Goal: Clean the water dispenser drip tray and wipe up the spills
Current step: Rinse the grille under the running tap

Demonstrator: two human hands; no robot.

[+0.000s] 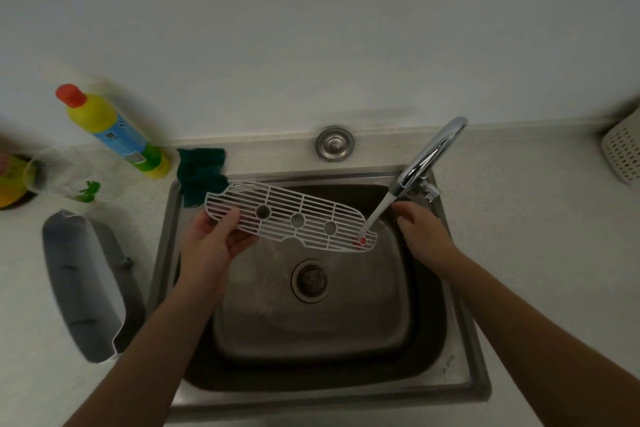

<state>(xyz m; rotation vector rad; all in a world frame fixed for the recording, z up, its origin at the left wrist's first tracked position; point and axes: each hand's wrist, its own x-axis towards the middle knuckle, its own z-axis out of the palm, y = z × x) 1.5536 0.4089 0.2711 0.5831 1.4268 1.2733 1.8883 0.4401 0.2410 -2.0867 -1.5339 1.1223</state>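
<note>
My left hand (213,239) grips one end of the white drip tray grate (290,217), holding it over the steel sink (166,253). Water streams from the chrome faucet (427,156) onto the grate's far end, near a small red dot. My right hand (420,234) hovers beside the stream, fingers loosely curled, holding nothing. The grey drip tray base (85,284) lies on the counter (540,253) at left, near a green cloth (201,173) and yellow bottle (114,130).
</note>
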